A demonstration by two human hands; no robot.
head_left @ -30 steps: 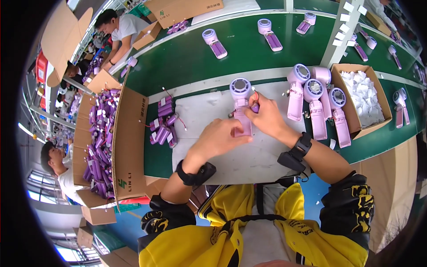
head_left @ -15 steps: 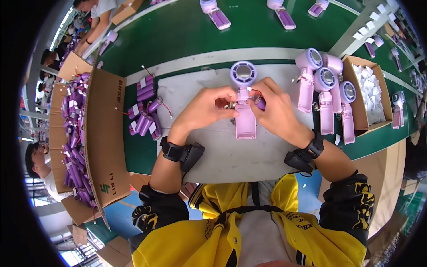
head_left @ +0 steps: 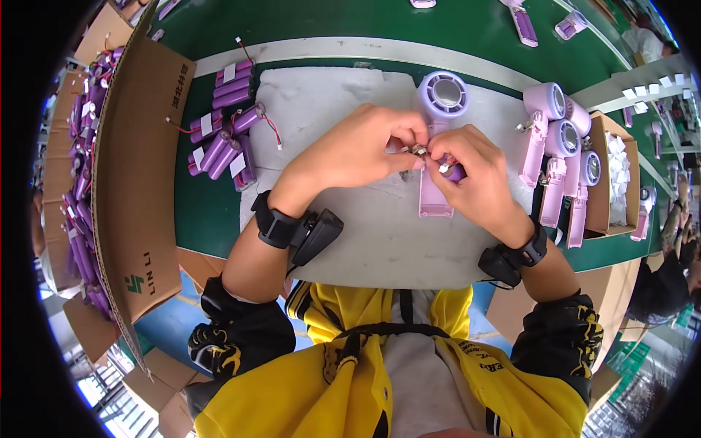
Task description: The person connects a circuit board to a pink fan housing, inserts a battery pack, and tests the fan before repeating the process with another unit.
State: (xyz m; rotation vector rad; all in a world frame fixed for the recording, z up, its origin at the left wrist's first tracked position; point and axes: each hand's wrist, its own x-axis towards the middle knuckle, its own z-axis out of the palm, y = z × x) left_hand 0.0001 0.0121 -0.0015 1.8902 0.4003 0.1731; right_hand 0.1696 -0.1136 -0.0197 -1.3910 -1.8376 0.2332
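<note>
A handheld fan with a round lilac head (head_left: 446, 93) lies on the grey mat, its pink open handle shell (head_left: 436, 198) pointing toward me. Over the handle, my left hand (head_left: 358, 150) pinches a small circuit board (head_left: 418, 150) between thumb and fingers. Against it, my right hand (head_left: 478, 175) is closed around a purple battery pack (head_left: 456, 173), mostly hidden in the palm. A white wire connector (head_left: 444, 168) shows at the right fingertips, close to the board. Whether the connector touches the board I cannot tell.
Several purple battery packs (head_left: 234, 95) lie left of the mat (head_left: 328, 241). A tall cardboard box (head_left: 142, 197) of more packs stands farther left. Right of the mat are several open fans (head_left: 562, 139) and a carton (head_left: 600, 175) of white pieces. More fans (head_left: 524, 25) lie beyond the rail.
My view has shifted, so the bench appears displaced. Both hands' fingertips have come closer together over the handle, and the white connector now shows at my right fingers.
</note>
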